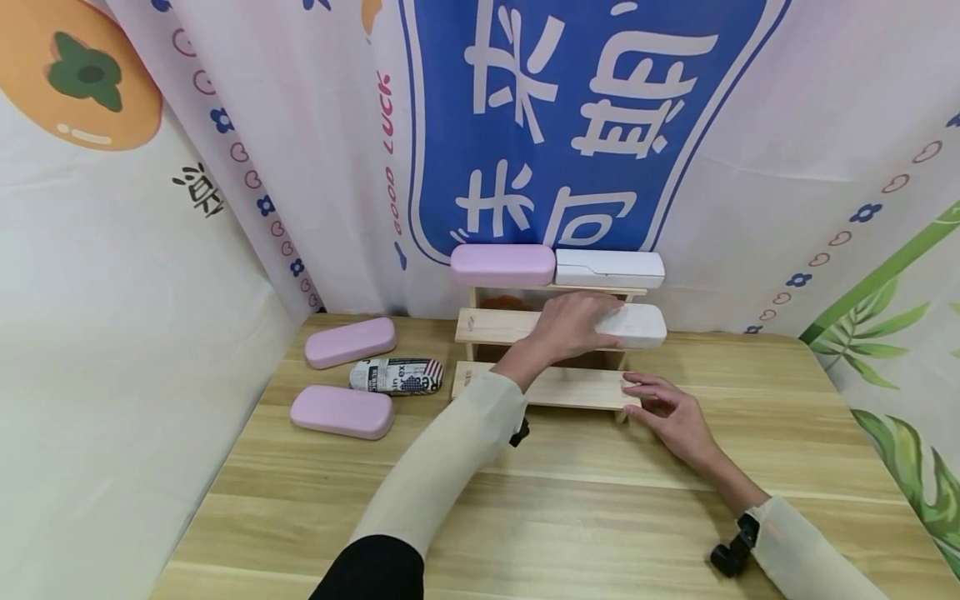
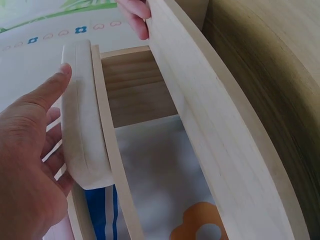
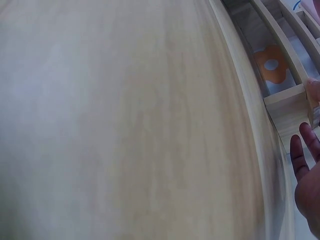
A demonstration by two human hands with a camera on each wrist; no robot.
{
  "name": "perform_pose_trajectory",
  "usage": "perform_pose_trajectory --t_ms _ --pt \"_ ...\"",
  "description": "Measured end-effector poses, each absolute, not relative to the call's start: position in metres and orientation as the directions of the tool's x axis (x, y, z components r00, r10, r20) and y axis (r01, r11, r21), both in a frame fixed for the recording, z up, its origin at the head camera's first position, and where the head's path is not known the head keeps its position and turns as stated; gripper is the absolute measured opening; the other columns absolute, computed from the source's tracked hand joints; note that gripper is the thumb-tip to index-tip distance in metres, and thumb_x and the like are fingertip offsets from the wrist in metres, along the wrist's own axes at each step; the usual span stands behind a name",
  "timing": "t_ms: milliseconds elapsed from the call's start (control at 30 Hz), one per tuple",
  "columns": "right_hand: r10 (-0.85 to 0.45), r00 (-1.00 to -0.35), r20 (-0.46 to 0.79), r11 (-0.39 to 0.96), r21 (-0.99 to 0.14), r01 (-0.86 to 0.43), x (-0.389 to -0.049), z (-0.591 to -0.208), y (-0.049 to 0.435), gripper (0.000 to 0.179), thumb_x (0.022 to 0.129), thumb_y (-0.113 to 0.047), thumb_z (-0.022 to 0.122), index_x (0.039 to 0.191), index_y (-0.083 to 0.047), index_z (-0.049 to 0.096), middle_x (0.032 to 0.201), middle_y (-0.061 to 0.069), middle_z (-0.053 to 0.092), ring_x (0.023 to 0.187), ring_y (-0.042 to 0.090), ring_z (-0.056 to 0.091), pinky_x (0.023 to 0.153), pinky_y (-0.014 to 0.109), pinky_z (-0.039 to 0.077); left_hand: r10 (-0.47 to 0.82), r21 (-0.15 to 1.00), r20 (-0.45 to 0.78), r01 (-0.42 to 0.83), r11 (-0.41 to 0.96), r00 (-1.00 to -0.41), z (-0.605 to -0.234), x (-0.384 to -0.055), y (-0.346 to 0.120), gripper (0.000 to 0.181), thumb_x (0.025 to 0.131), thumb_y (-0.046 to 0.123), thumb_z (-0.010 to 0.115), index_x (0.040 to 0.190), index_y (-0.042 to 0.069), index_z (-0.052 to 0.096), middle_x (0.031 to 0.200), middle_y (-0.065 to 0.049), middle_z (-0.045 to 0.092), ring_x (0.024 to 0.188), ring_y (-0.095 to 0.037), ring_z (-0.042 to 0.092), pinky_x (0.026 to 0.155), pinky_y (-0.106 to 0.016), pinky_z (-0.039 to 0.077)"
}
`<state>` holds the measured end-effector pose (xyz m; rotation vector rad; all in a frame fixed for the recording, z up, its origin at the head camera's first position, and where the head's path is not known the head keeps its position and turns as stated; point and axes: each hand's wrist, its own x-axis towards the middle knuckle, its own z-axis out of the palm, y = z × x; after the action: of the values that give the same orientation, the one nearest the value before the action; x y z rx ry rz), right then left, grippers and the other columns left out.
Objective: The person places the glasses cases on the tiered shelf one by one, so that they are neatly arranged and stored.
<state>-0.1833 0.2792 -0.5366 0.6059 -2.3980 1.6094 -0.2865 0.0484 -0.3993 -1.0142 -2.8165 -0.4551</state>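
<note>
A three-tier wooden stand rises in steps at the back of the table. My left hand holds a white glasses case at the right of the middle tier. In the left wrist view its thumb lies along one side of the case, with the other fingers round the far side. My right hand grips the right end of the lowest tier, its thumb and fingers at the board's end. On the top tier sit a pink glasses case and, beside it, another white case.
Left of the stand, two pink glasses cases lie on the wooden table. Between them is a case with black-and-white print. A printed cloth curtain hangs right behind the stand.
</note>
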Motion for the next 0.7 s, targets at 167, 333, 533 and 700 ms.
perform_pose_trajectory --t_ms 167,333,533,700 --pt "-0.226 -0.900 0.373 0.329 -0.840 -0.431 -0.183 -0.537 0.280 0.030 0.093 0.002 0.079 0.123 -0.004 0.078 0.141 0.019 0.066 0.128 0.002 0.060 0.090 0.017 0.055 0.598 0.248 0.209 0.634 0.733 -0.774 -0.394 -0.282 0.043 0.071 0.088 0.057 0.081 0.150 0.028 0.062 0.145 0.007 0.066 0.115 -0.012 0.067 0.091 -0.033 0.057" --pt "-0.223 -0.901 0.372 0.322 -0.844 -0.428 -0.184 -0.538 0.280 0.029 0.093 0.001 0.079 0.121 -0.005 0.078 0.141 0.018 0.067 0.128 0.003 0.060 0.090 0.017 0.055 0.612 0.244 0.242 0.657 0.713 -0.753 -0.390 -0.278 0.036 0.069 0.088 0.057 0.082 0.149 0.028 0.063 0.141 0.006 0.070 0.107 -0.012 0.069 0.082 -0.033 0.058" --pt "-0.223 -0.903 0.367 0.328 -0.844 -0.424 -0.185 -0.538 0.281 0.030 0.093 0.001 0.079 0.121 -0.006 0.079 0.141 0.016 0.067 0.127 0.003 0.060 0.090 0.017 0.055 0.612 0.288 0.277 0.671 0.683 -0.741 -0.383 -0.274 0.024 0.069 0.088 0.055 0.083 0.147 0.027 0.064 0.136 0.005 0.072 0.099 -0.010 0.068 0.073 -0.028 0.054" --pt "-0.229 -0.898 0.375 0.330 -0.839 -0.434 -0.185 -0.538 0.280 0.029 0.093 0.000 0.079 0.121 -0.006 0.079 0.141 0.017 0.067 0.128 0.003 0.060 0.091 0.017 0.055 0.611 0.340 0.303 0.682 0.647 -0.731 -0.376 -0.267 0.013 0.067 0.087 0.053 0.085 0.146 0.027 0.066 0.137 0.004 0.072 0.104 -0.013 0.070 0.075 -0.028 0.055"
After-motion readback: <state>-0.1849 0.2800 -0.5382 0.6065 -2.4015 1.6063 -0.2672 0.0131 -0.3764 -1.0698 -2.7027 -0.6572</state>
